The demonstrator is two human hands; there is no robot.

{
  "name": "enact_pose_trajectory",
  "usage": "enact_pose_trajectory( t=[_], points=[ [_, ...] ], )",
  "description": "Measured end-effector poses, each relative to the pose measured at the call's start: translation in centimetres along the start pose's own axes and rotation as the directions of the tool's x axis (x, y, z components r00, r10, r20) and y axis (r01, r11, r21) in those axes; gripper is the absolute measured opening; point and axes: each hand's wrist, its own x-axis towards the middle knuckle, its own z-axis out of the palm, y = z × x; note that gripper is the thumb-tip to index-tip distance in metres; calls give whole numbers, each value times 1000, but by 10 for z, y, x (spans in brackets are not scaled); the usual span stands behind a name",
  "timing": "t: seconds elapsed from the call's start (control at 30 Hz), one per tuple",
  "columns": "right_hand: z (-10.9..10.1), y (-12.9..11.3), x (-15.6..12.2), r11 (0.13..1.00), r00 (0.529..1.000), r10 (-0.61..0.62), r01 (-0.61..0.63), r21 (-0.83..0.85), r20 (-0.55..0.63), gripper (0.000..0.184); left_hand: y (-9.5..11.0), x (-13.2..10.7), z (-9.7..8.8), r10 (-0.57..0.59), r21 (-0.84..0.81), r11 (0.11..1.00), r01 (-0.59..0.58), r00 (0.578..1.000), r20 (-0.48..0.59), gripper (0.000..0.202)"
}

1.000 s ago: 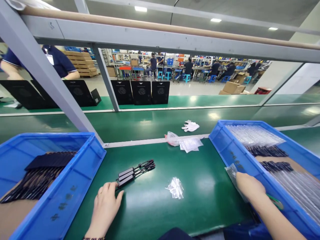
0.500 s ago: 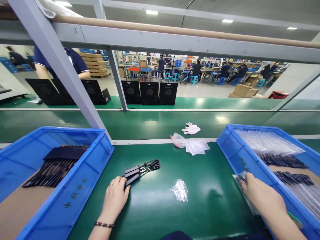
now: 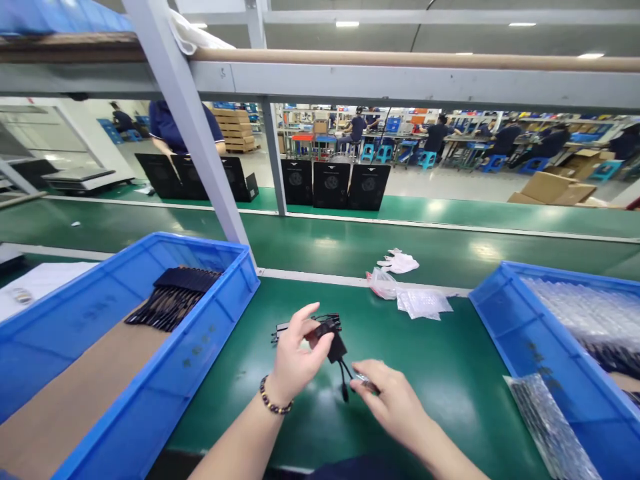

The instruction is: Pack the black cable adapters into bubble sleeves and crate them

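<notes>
My left hand [image 3: 296,350] holds a small black adapter box with short cables [image 3: 334,343] between thumb and fingers, tilted above the green bench. One cable hangs down with its plug free. Another runs to my right hand [image 3: 387,393], whose thumb and forefinger pinch at its end; a small shiny bit shows there, too small to name. Behind my left hand, more black adapters with cables [image 3: 283,328] lie on the bench, partly covered by the hand. A clear bubble-wrap bag [image 3: 547,423] leans by the right bin.
Blue bins stand on both sides: the left bin [image 3: 215,333] has rows of black cabled parts, the right bin [image 3: 493,300] bagged ones. Ahead lie a white glove [image 3: 400,261] and clear bags [image 3: 425,303]. A slanted post [image 3: 210,147] rises at left; a person stands beyond.
My left hand has lifted an adapter off the bench group. My right hand has left the bubble-wrap bag by the right bin and come to the adapter's cables. The view has turned left.
</notes>
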Motion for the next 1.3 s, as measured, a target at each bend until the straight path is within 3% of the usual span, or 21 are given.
enact_pose_trajectory(
  t=[0.1, 0.2, 0.33, 0.57, 0.63, 0.77, 0.83, 0.93, 1.1, 1.3],
  points=[
    [12, -9, 0, 995, 980, 72, -82, 50, 186, 30, 4, 7, 21, -219, -264, 932, 249, 966, 136, 45],
    [16, -5, -5, 981, 960, 143, -168, 91, 240, 32, -2, 10, 36, -328, -418, 812, 407, 911, 249, 45],
    [19, 3, -10, 966, 948, 192, -227, 120, 252, 32, -13, 7, 47, -393, -472, 721, 508, 860, 326, 40],
    [24, 8, -12, 962, 942, 231, -259, 89, 244, 28, -24, -3, 61, -452, -544, 596, 591, 807, 380, 45],
    [26, 9, -12, 965, 943, 237, -256, 52, 232, 27, -26, -10, 66, -492, -565, 464, 682, 729, 475, 51],
    [20, 7, -10, 973, 949, 224, -231, 2, 220, 26, -31, -25, 75, -512, -557, 76, 827, 512, 690, 53],
    [10, 6, -8, 971, 956, 238, -241, -8, 169, 24, -34, -30, 78, -481, -532, -65, 844, 441, 758, 50],
    [-2, 13, -3, 970, 974, 228, -226, -91, 4, 23, -39, -33, 80, -412, -464, -164, 871, 367, 834, 49],
    [6, 36, 2, 924, 974, 30, -113, -365, -225, 35, -45, -38, 84, -358, -431, -158, 888, 355, 863, 54],
    [20, 44, 9, 839, 960, -67, -94, -535, -273, 39, -47, -43, 87, -362, -442, -131, 887, 373, 855, 56]
  ],
)
